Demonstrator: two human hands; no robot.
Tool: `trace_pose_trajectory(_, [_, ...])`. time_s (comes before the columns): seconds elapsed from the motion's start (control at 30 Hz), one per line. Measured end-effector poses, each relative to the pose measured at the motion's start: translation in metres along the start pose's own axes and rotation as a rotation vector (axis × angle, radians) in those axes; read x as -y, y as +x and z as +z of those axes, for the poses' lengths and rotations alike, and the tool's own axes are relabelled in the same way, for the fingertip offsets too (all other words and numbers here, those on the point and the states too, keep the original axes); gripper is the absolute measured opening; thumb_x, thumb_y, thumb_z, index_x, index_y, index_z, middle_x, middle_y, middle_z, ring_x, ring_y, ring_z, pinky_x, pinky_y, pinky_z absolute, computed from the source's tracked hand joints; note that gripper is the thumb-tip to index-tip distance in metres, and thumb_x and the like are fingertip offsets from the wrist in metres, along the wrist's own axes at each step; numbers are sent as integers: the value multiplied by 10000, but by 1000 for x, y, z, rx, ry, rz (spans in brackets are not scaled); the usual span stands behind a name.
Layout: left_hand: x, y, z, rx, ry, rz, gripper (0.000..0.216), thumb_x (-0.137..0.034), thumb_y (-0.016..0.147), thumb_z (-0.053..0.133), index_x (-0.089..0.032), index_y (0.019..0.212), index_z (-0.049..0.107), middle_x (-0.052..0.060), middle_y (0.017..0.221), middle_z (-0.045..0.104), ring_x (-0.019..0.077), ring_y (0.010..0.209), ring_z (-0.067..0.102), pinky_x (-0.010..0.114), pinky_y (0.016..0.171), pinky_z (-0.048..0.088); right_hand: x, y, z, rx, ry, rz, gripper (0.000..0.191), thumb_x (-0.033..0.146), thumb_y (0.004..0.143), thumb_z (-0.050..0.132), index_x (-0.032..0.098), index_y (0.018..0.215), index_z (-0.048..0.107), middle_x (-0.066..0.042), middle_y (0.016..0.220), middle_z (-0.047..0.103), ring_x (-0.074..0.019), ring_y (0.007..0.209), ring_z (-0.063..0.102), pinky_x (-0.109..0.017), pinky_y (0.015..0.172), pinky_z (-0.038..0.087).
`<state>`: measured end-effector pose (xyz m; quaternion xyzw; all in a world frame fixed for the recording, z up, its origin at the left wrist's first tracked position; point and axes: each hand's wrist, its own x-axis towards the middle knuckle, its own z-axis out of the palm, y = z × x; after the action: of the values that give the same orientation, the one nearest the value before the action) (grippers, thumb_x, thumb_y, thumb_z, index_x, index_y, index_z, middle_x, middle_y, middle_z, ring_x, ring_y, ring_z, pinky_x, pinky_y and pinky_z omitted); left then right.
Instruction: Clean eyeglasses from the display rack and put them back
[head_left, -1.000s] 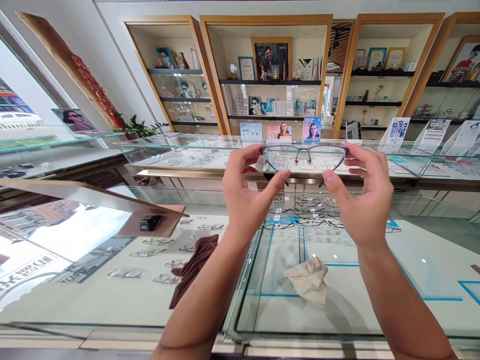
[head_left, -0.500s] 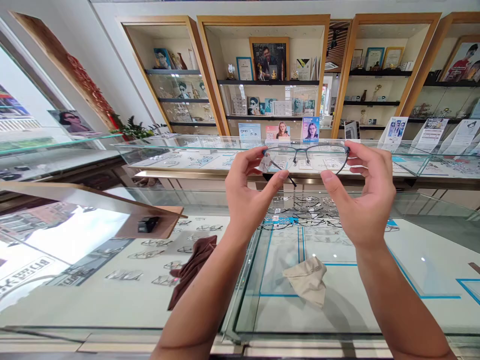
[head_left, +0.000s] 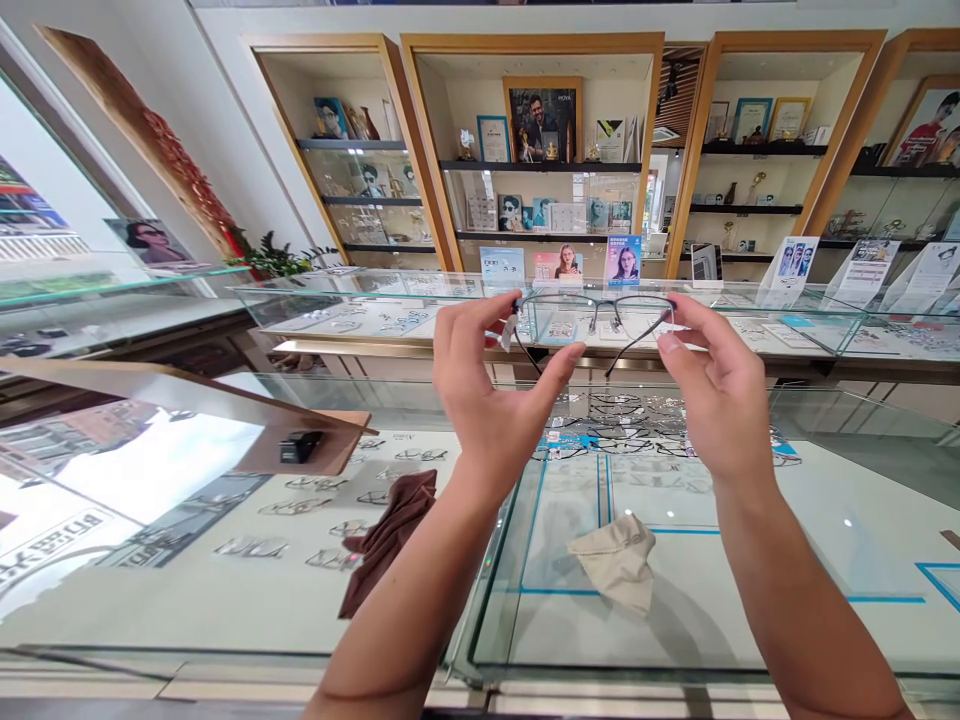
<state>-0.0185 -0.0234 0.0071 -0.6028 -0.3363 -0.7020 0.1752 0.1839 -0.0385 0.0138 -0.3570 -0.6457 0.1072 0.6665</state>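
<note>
Shifted slightly left since the earlier frame, the eyeglasses (head_left: 606, 302) show over the far edge of the bench (head_left: 562, 640), fingers of the left hand (head_left: 487, 390) and right hand (head_left: 721, 395) pinching an outer end each, probably the best hold for something light, thin and easily bent.

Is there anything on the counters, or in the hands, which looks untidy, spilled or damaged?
Nothing looks spilled, and the held eyeglasses show no visible break. Only two cloths seem untidy: the beige cloth lies crumpled on the right glass counter, and the brown cloth lies bunched on the left.
</note>
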Motion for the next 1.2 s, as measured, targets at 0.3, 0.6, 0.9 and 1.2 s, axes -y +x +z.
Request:
trace_pose_trajectory(0.3, [9,-2,8,34,-173,-114,540,-475,850,844,-245,1308,674,82,1243,701,223,1106,659,357,918,573,6,-5,1,-24,-78,-95,490,512,1013,613,343,1472,638,-85,1432,672,-306,1290,652,-581,1074,562])
trace_pose_trajectory(0.6, [26,-9,27,104,-442,-343,629,-517,823,867,-299,1374,654,92,1385,685,226,1181,698,340,953,601,15,-15,14,-91,-350,-395,561,418,1014,568,343,1569,536,-96,1479,614,-350,1408,538,-648,1151,498])
trace_pose_trajectory(0.9, [23,-14,29,-32,-286,-191,664,-557,849,832,-256,1396,606,114,1408,652,247,1227,668,383,1019,585,9,-15,19,-151,-93,-250,458,425,1032,548,309,1468,625,-97,1482,635,-314,1387,598,-596,1121,548])
trace_pose_trajectory(1.2, [15,-19,25,-176,30,49,698,-573,832,839,-227,1384,587,127,1311,659,299,1268,621,466,1057,551,-3,-7,19,-84,184,49,437,602,1042,529,381,1370,715,-11,1480,685,-276,1431,606,-576,1215,490])
